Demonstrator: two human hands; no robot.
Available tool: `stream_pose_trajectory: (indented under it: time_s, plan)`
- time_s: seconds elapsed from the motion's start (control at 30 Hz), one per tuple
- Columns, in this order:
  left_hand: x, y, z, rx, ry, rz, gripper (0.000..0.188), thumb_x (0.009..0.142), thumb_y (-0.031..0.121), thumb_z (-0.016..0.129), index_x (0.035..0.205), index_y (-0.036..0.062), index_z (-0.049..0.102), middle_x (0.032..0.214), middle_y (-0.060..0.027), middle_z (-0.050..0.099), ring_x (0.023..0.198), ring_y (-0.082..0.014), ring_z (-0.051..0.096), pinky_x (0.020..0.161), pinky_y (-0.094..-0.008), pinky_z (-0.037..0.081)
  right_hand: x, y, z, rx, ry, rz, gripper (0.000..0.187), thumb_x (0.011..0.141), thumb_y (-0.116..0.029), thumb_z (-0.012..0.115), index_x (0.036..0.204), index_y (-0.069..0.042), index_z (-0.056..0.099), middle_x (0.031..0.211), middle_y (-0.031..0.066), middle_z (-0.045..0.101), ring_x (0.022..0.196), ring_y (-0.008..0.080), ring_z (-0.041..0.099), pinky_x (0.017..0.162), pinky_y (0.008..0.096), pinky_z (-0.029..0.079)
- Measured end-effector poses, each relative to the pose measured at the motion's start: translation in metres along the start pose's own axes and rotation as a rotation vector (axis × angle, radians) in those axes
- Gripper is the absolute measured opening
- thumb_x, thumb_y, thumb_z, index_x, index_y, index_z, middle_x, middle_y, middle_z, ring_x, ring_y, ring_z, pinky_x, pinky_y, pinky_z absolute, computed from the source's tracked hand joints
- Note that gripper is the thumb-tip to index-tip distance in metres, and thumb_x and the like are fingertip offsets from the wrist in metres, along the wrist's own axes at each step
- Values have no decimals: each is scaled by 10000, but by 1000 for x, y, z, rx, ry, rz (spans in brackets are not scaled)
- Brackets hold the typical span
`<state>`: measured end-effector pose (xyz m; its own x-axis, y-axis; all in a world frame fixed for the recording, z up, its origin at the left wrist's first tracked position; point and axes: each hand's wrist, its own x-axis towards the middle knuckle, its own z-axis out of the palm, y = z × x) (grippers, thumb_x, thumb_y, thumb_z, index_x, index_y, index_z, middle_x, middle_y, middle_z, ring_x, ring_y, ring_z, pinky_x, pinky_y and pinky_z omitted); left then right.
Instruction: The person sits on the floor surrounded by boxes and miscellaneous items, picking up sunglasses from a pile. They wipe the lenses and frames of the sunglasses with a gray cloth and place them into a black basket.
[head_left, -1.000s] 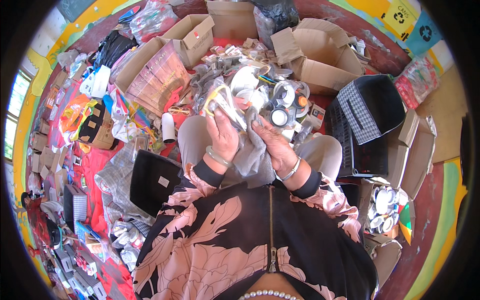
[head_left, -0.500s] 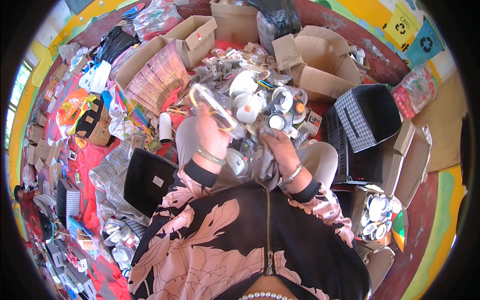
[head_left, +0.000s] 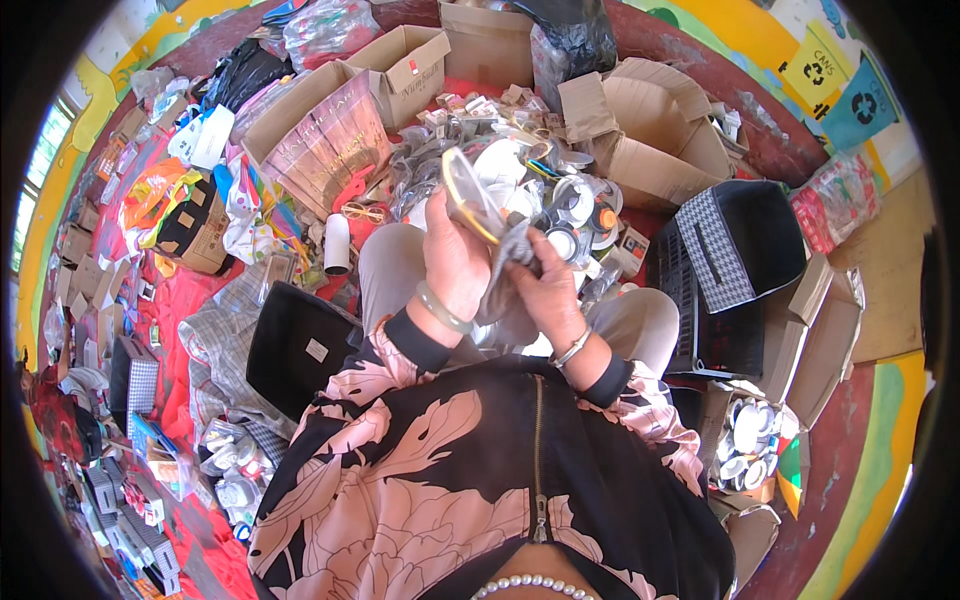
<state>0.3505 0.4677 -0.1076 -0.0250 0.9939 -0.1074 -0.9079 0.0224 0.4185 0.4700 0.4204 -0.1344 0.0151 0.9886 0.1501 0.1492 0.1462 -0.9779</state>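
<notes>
My left hand (head_left: 455,258) grips a clear, flat-looking piece with a yellow rim (head_left: 470,192), held tilted above my lap; its exact kind is hard to make out. Bunched in my right hand (head_left: 548,292) is a grey cloth (head_left: 514,246), pressed against the lower end of the clear piece. Both hands are close together between my knees. Just beyond them lies a heap of mixed items, with white round lids (head_left: 572,200), a black-rimmed jar (head_left: 563,243) and clear plastic pieces.
Open cardboard boxes (head_left: 650,150) ring the heap at the back. To the right stands a black bin with a checked band (head_left: 735,245). A black box (head_left: 300,350) sits at my left beside checked fabric (head_left: 215,350). A white cylinder (head_left: 337,245) lies near my left knee.
My left hand has moved right and slightly down with the clear piece. The grey cloth in my right hand has come up to meet it.
</notes>
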Motion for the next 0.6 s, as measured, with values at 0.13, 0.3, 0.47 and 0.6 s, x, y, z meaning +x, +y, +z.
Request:
stream_pose_trajectory:
  time_s: [0.13,0.3,0.47,0.6]
  plan:
    - [-14,1,0,-30,-145,-132,578,861,483,524,1193,19,429,1073,-93,532,1003,-221,518,907,-382,415,8,-10,-20,666,-42,108,255,814,67,563,1058,-8,567,896,15,622,784,81,585,704,220,490]
    - [-12,-9,-17,-21,-209,-321,550,849,483,548,1128,12,487,1061,-136,573,1004,-255,537,904,-393,422,1,-3,-24,783,-101,310,191,813,55,563,990,-11,593,861,41,638,752,116,613,692,239,505]
    - [-5,-11,-12,-2,-73,-117,407,849,408,587,956,18,540,888,-94,591,894,-247,574,833,-388,469,2,12,-25,821,-86,394,153,813,32,566,958,1,604,849,60,648,736,134,621,678,246,506]
    - [18,36,-8,23,-187,67,397,848,415,587,905,24,552,812,-69,570,818,-213,585,783,-379,489,-5,38,-49,699,33,560,180,816,33,543,986,-9,582,872,66,636,754,160,621,687,269,511]
